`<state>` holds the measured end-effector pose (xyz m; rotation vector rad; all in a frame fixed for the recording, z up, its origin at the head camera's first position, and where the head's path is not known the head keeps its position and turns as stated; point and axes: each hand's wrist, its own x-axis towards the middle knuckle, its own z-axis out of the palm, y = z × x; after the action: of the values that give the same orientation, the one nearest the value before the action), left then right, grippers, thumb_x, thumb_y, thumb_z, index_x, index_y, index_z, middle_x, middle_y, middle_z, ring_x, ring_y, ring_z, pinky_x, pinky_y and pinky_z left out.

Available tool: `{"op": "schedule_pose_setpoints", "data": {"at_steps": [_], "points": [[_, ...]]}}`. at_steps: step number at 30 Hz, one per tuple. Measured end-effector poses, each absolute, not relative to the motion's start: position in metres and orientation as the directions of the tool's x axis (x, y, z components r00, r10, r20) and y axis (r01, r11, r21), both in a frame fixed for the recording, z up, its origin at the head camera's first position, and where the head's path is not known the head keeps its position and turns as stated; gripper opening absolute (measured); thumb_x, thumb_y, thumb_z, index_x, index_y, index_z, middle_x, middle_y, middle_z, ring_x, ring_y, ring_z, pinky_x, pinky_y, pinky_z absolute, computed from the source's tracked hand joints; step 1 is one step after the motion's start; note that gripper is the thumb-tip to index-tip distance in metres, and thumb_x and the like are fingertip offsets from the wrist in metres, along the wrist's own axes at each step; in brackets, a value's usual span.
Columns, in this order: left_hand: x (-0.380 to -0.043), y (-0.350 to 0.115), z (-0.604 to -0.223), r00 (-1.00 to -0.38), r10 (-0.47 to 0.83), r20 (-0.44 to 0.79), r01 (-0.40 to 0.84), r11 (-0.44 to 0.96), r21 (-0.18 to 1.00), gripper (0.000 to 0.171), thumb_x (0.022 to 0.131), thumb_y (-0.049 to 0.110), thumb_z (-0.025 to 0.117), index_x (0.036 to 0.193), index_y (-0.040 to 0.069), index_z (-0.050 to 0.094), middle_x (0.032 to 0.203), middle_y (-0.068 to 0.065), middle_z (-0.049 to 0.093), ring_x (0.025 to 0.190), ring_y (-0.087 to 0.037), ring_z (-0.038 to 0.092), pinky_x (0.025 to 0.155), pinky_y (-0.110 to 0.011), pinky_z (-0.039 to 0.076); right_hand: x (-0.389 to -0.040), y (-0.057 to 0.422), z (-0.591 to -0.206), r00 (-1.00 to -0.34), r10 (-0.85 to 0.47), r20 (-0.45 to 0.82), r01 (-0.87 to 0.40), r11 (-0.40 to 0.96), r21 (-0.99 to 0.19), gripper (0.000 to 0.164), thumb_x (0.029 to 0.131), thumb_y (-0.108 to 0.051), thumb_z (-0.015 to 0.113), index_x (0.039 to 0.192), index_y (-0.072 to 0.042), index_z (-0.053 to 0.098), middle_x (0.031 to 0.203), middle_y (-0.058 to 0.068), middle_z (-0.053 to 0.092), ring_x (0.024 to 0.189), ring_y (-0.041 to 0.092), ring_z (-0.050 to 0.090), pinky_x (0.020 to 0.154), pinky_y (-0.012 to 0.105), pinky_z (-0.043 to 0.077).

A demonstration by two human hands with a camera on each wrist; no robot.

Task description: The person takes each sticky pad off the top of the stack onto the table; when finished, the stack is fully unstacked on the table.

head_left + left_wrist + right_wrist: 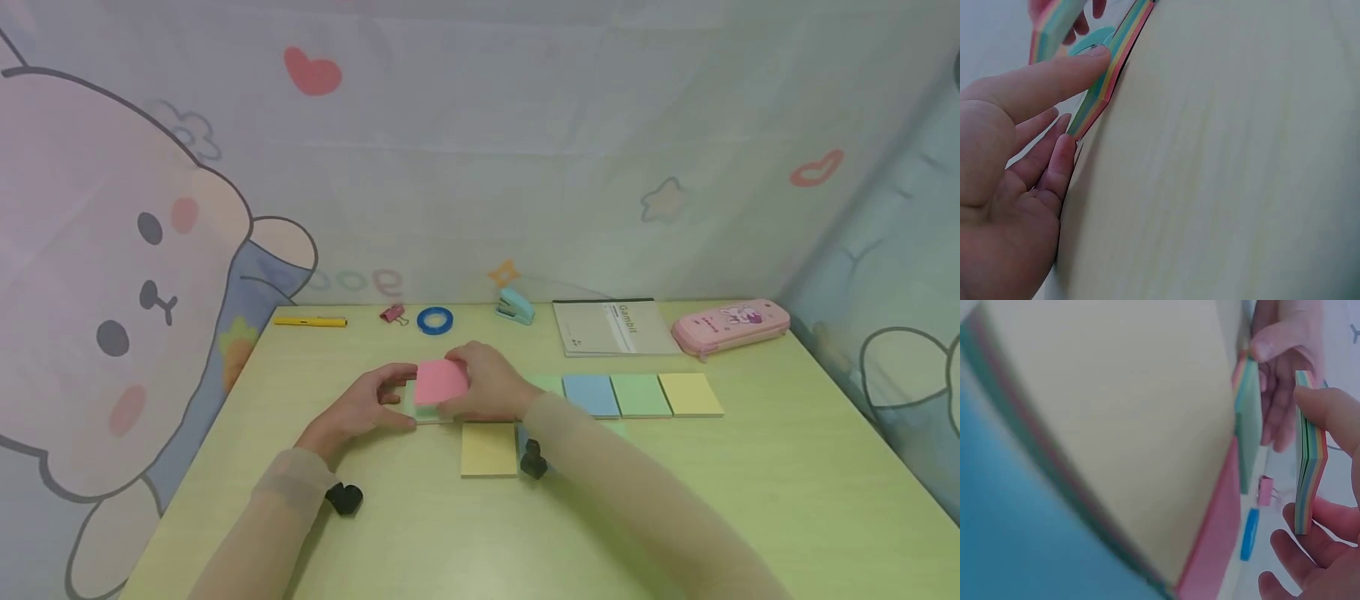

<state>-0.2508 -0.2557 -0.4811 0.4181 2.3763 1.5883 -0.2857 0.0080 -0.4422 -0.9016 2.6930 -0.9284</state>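
My right hand (491, 383) holds up a pink-topped sticky note pad (441, 382), pinched by its edges between thumb and fingers. Its layered coloured side (1311, 469) shows in the right wrist view. Below and slightly left of it, a green-topped sticky note pad (432, 413) lies on the table, partly hidden. My left hand (363, 408) grips that green pad at its left side, with the thumb on the near edge and fingers toward the far edge. In the left wrist view, the thumb (1079, 72) touches the striped side of the pad.
To the right, a row includes a blue pad (591, 396), a green pad (641, 396) and a yellow pad (690, 394). Nearer lies another yellow pad (489, 450). Behind are a pen (310, 322), binder clip (393, 313), tape roll (435, 332), stapler (514, 307), notebook (592, 329) and pencil case (731, 327).
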Motion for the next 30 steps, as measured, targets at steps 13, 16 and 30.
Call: {"op": "schedule_pose_setpoints", "data": {"at_steps": [13, 16, 30], "points": [[-0.252, -0.256, -0.484, -0.93, 0.363, -0.058, 0.092, 0.383, 0.919, 0.087, 0.079, 0.002, 0.091, 0.154, 0.002, 0.048, 0.158, -0.018, 0.049, 0.142, -0.038, 0.046, 0.116, -0.051, 0.042, -0.262, 0.117, -0.416, -0.822, -0.554, 0.129, -0.488, 0.57, -0.661, 0.083, 0.078, -0.044, 0.092, 0.147, -0.013, 0.058, 0.135, -0.003, 0.062, 0.129, 0.02, 0.056, 0.111, 0.051, 0.045], [-0.252, -0.257, -0.484, -0.928, 0.367, -0.058, 0.098, 0.392, 0.915, 0.086, 0.08, 0.004, 0.091, 0.155, 0.003, 0.048, 0.158, -0.019, 0.048, 0.142, -0.039, 0.047, 0.116, -0.052, 0.042, -0.255, 0.149, -0.416, -0.819, -0.553, 0.153, -0.502, 0.561, -0.658, 0.082, 0.077, -0.041, 0.094, 0.145, -0.011, 0.06, 0.136, 0.0, 0.064, 0.128, 0.023, 0.057, 0.11, 0.053, 0.046], [-0.251, -0.257, -0.481, -0.931, 0.359, -0.069, 0.082, 0.39, 0.917, 0.087, 0.079, 0.006, 0.092, 0.154, 0.003, 0.048, 0.158, -0.02, 0.048, 0.135, -0.04, 0.052, 0.116, -0.054, 0.041, -0.223, 0.276, -0.433, -0.857, -0.48, 0.187, -0.488, 0.644, -0.589, 0.078, 0.076, -0.038, 0.096, 0.142, -0.012, 0.063, 0.133, -0.002, 0.066, 0.116, 0.009, 0.057, 0.102, 0.052, 0.053]]}}
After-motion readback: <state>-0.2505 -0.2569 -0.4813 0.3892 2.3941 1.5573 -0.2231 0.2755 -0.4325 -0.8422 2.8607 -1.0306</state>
